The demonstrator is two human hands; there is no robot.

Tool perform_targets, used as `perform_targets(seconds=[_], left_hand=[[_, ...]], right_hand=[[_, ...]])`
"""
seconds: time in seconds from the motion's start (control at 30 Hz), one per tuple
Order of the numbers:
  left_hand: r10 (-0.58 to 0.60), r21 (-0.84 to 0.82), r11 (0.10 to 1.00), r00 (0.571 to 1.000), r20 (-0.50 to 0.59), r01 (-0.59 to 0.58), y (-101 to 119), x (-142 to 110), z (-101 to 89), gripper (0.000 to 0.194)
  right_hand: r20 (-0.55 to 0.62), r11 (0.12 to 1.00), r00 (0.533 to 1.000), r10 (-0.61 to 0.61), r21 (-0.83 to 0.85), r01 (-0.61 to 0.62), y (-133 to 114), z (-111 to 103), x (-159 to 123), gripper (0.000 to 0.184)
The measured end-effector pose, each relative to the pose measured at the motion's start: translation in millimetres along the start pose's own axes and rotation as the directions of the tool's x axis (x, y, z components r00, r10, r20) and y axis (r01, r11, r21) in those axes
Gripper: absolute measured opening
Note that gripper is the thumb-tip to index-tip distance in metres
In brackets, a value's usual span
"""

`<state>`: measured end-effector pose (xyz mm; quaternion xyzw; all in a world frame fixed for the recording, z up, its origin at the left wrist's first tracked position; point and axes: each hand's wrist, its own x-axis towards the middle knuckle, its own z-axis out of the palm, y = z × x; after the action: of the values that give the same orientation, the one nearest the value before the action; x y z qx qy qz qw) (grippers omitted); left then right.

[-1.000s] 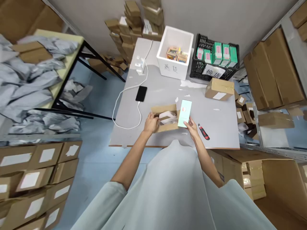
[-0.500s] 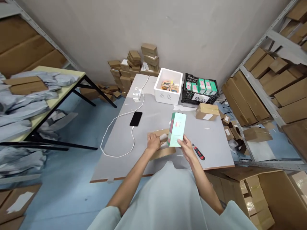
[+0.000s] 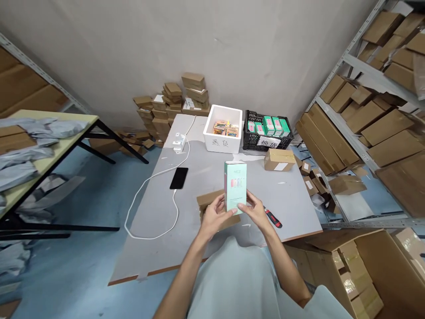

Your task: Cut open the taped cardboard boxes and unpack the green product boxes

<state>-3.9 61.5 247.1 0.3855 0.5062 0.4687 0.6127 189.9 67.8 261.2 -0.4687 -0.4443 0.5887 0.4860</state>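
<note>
Both hands hold a mint-green product box (image 3: 235, 186) upright above the table, its printed broad face towards me. My left hand (image 3: 215, 215) grips its lower left side, thumb across the front. My right hand (image 3: 255, 210) grips the lower right side, with its thumb also on the front face. Behind and below them lies an opened cardboard carton (image 3: 207, 198), partly hidden by my hands and the green box. A red and black utility knife (image 3: 273, 218) rests on the table just right of my right hand.
On the grey table (image 3: 146, 254) are a black phone (image 3: 179, 178) with a white cable, a power strip (image 3: 179, 142), a white foam bin (image 3: 222, 144), a black crate (image 3: 268, 142) of green boxes and a closed carton (image 3: 279, 160). A large open carton (image 3: 392, 270) stands at lower right.
My left hand has left the opened carton and taken hold of the green box beside my right hand. The box has turned more upright and square to me. The view has shifted.
</note>
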Motion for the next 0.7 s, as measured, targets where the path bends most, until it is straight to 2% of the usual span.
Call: perform_targets(seconds=[0.13,0.27,0.33,0.43,0.5,0.53,0.6,0.7], left_hand=[[0.107,0.057,0.994,0.978,-0.181,-0.098,0,-3,4.0,0.085],[0.175,0.145,0.979,0.954,-0.243,-0.142,-1,-8,11.4,0.084],[0.191,0.171,0.973,0.955,-0.226,-0.154,-2,-12,15.7,0.082],[0.197,0.169,0.971,0.967,-0.164,-0.170,-3,-18,16.9,0.081],[0.165,0.124,0.981,0.979,-0.122,-0.150,-3,-21,11.1,0.081],[0.132,0.082,0.989,0.986,-0.103,-0.124,-4,-22,6.3,0.081],[0.037,-0.017,0.999,0.998,-0.051,-0.038,-5,-24,-4.9,0.082],[-0.092,-0.095,0.991,0.995,0.024,0.094,-11,-25,-15.5,0.087]], right_hand=[[-0.141,0.968,0.974,-0.177,-0.205,0.146,-22,1,8,0.120],[-0.067,0.883,0.934,-0.350,-0.357,0.306,-47,18,19,0.128],[-0.034,0.830,0.912,-0.410,-0.428,0.357,-55,28,25,0.115],[-0.042,0.774,0.874,-0.484,-0.487,0.405,-60,35,32,0.080],[-0.063,0.802,0.874,-0.481,-0.434,0.410,-59,34,35,0.065],[-0.073,0.836,0.886,-0.458,-0.374,0.402,-58,32,37,0.064],[-0.082,0.902,0.917,-0.391,-0.231,0.364,-55,28,40,0.072],[-0.080,0.946,0.945,-0.317,-0.105,0.308,-48,23,44,0.085]])
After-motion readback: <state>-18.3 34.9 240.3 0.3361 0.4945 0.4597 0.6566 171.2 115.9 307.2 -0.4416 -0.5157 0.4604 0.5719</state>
